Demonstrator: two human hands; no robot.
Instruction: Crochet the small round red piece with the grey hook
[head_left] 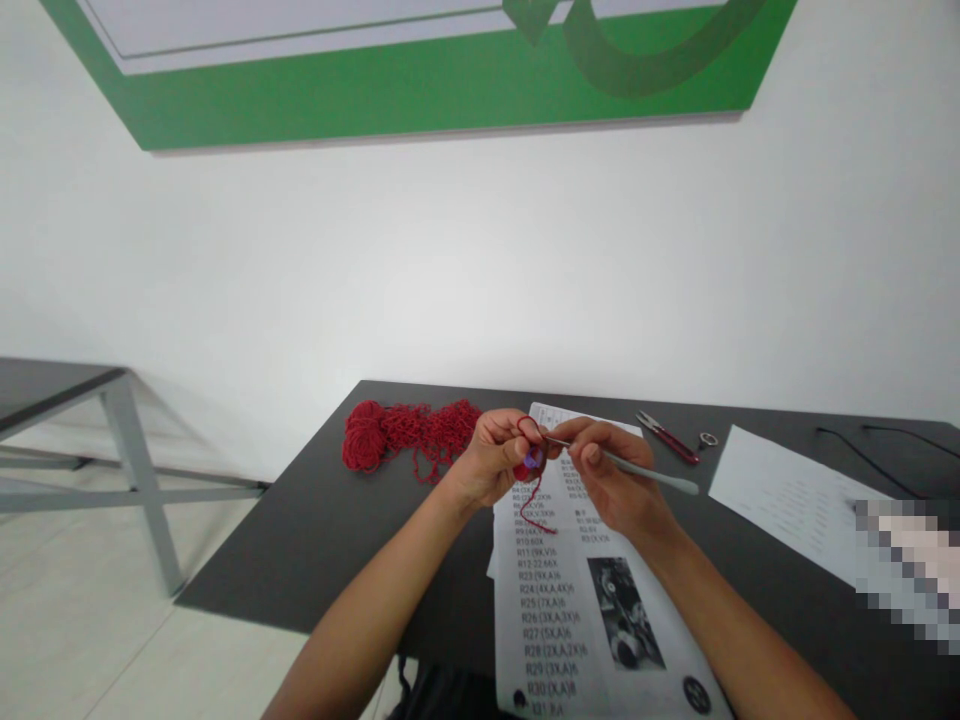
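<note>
At the left of the dark worktop [300, 545] lies a red yarn ball [364, 437], and beside it a loose heap of crinkled red yarn [442, 430], so most of the visible yarn is unworked. Next, the left hand [496, 460] pinches a small red piece [523, 474], held above a printed sheet [600, 690], with a purple marker [533, 458] on it and a yarn tail [536, 522] hanging down. The piece is largely hidden by fingers; from its small size, the work seems at an early stage. The sheet lists rows to at least R30, but which one the piece matches cannot be told. The right hand [611, 470] grips a grey-handled hook [671, 482], its tip close to the left fingertips. Further right lie scissors [667, 438], a small metal ring [707, 440] and another paper [780, 500].
</note>
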